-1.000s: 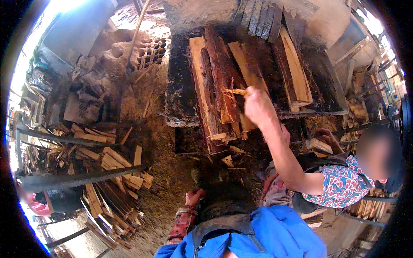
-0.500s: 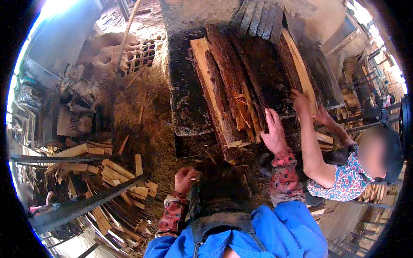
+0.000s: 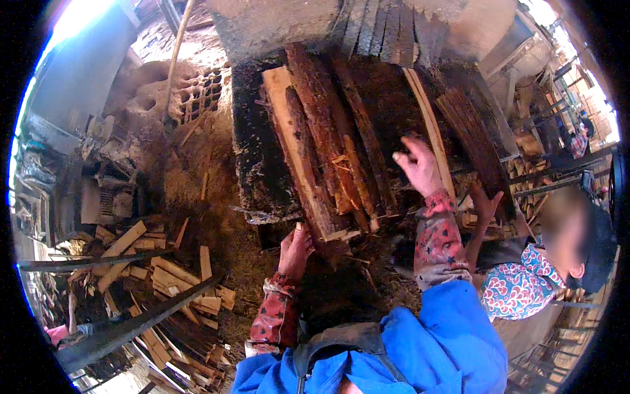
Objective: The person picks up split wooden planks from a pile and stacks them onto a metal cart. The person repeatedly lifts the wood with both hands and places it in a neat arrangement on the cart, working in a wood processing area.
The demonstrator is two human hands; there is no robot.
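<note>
Rough bark-covered slabs (image 3: 321,138) lie side by side on a dark, soot-stained bench (image 3: 259,164) ahead of me. My left hand (image 3: 296,251) is raised beside the near end of the leftmost slab, fingers loosely apart; I cannot tell whether it touches the wood. Farther right, my right hand (image 3: 421,169) is open, fingers stretched over the gap between the bark slabs and a long pale wooden strip (image 3: 430,128). A co-worker's hand (image 3: 484,202) is at the near end of a dark bark slab (image 3: 474,138) on the right.
The co-worker in a patterned shirt (image 3: 522,282) is close on my right. A dark metal bar (image 3: 134,322) crosses split firewood (image 3: 174,279) heaped at lower left. Grey slats (image 3: 377,29) stand at the bench's far edge. A pole (image 3: 177,56) leans at far left.
My left hand has risen toward the slab ends. My right hand has moved off the slabs and spread. The co-worker's bark slab has shifted right, apart from the pale strip.
</note>
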